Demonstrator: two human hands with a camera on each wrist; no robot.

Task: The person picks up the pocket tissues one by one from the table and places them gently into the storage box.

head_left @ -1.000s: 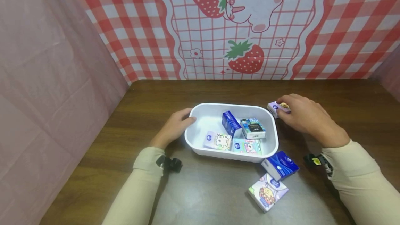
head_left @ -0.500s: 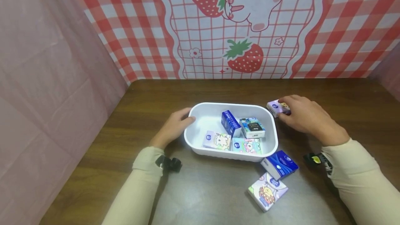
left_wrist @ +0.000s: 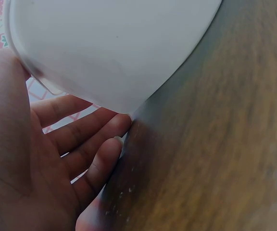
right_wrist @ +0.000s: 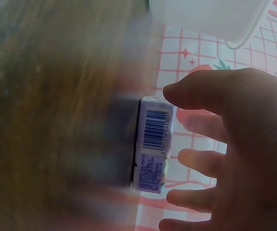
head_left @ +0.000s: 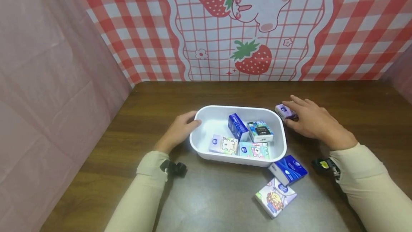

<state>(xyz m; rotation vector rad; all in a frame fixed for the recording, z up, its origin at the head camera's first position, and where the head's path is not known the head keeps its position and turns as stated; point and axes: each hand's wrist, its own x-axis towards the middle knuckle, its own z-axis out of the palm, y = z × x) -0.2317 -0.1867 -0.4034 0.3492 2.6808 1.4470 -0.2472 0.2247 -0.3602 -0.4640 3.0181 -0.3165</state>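
Observation:
A white plastic tub (head_left: 206, 126) stands mid-table with several small tissue packs inside. My left hand (head_left: 177, 130) grips the tub's left end, thumb over the rim and fingers along the outer wall, as the left wrist view also shows. Beyond the tub's right end lies a lilac tissue pack (head_left: 281, 110), lying partly under my right hand (head_left: 313, 121). Those fingers are spread over the pack, the thumb at its near edge. In the right wrist view the pack's barcode side (right_wrist: 154, 139) faces the camera, and the thumb tip (right_wrist: 177, 94) is right at one end.
A dark blue tissue pack (head_left: 288, 169) lies by the tub's near right corner, overlapping a lilac cartoon pack (head_left: 276, 198) nearer the front. Inside the tub, a blue pack (head_left: 238, 127) leans near the middle. A red checked cloth (head_left: 206, 63) hangs behind the wooden table (head_left: 167, 94).
My right fingers have lifted and spread farther over the lilac tissue pack, covering its printed picture. The left hand and the tub stay put.

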